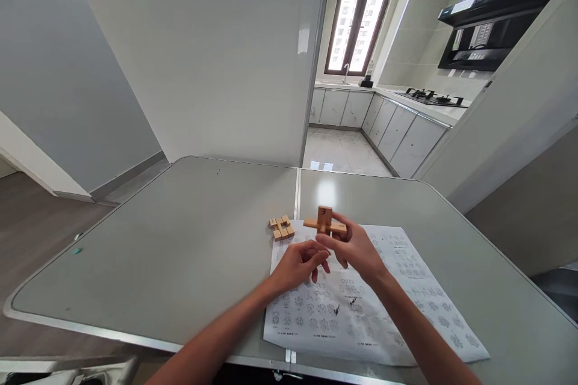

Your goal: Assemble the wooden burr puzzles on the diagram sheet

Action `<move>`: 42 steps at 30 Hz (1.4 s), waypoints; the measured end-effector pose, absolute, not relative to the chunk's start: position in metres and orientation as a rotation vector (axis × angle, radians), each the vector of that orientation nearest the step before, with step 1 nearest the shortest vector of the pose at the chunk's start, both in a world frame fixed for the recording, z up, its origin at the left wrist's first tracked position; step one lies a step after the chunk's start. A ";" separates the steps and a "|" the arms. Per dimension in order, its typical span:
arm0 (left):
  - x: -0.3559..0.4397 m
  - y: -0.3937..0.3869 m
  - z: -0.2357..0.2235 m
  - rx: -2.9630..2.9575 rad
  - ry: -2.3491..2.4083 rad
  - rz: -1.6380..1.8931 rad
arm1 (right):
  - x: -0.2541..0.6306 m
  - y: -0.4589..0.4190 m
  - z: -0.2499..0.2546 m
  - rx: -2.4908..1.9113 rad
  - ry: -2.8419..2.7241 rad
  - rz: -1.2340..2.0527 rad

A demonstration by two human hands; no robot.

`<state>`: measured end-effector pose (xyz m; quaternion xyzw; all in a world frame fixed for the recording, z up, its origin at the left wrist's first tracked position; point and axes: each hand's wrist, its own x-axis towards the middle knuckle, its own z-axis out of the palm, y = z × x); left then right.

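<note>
My right hand (pixel 356 249) is closed on a few wooden puzzle pieces (pixel 324 219) fitted crosswise, held above the printed sheet. One piece stands upright with a dark mark on it; another lies level across it. Just left of it and lower, my left hand (pixel 300 261) hangs over the sheet with loosely bent fingers, some apart, and nothing visible in them. Several more notched wooden pieces (pixel 280 228) lie together by the sheet's upper left corner. The instruction sheet (pixel 325 325), printed with rows of small diagrams, lies under both hands.
The grey folding table (pixel 203 240) has a metal seam down its middle and a metal rim. Behind it stand a pale wall (pixel 217 60) and a kitchen with a gas stove (pixel 433 98). A small teal bit (pixel 78 251) lies near the left edge.
</note>
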<state>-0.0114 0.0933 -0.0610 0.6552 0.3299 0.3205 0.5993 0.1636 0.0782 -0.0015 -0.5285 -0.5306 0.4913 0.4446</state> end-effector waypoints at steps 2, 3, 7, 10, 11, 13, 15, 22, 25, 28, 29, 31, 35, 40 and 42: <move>-0.011 0.092 -0.063 1.534 0.785 0.707 | 0.165 0.094 0.001 -1.303 -1.308 1.226; -0.011 0.091 -0.063 1.541 0.791 0.690 | 0.165 0.102 0.001 -1.305 -1.321 1.221; -0.010 0.088 -0.065 1.599 0.800 0.635 | 0.158 0.131 -0.009 -1.371 -1.432 1.192; -0.010 0.088 -0.065 1.672 0.779 0.630 | 0.149 0.150 -0.026 -1.468 -1.515 1.141; -0.011 0.088 -0.064 1.694 0.769 0.636 | 0.146 0.155 -0.031 -1.494 -1.531 1.122; -0.011 0.088 -0.065 1.720 0.756 0.644 | 0.140 0.165 -0.042 -1.522 -1.548 1.106; -0.011 0.088 -0.066 1.734 0.755 0.641 | 0.136 0.173 -0.048 -1.527 -1.551 1.106; -0.012 0.088 -0.070 1.750 0.769 0.638 | 0.133 0.182 -0.045 -1.521 -1.530 1.127; -0.012 0.088 -0.068 1.740 0.776 0.635 | 0.151 0.178 -0.040 -1.505 -1.467 1.138; -0.012 0.087 -0.065 1.747 0.789 0.634 | 0.184 0.168 -0.038 -1.511 -1.378 1.118; -0.012 0.087 -0.064 1.753 0.795 0.636 | 0.197 0.163 -0.037 -1.529 -1.357 1.114; -0.012 0.087 -0.063 1.762 0.812 0.633 | 0.223 0.153 -0.037 -1.565 -1.337 1.090; -0.012 0.089 -0.064 1.774 0.832 0.615 | 0.269 0.135 -0.038 -1.639 -1.206 1.039; -0.015 0.091 -0.067 1.771 0.838 0.608 | 0.307 0.127 -0.036 -1.734 -1.172 1.033; -0.016 0.092 -0.067 1.763 0.844 0.603 | 0.317 0.127 -0.033 -1.755 -1.203 1.086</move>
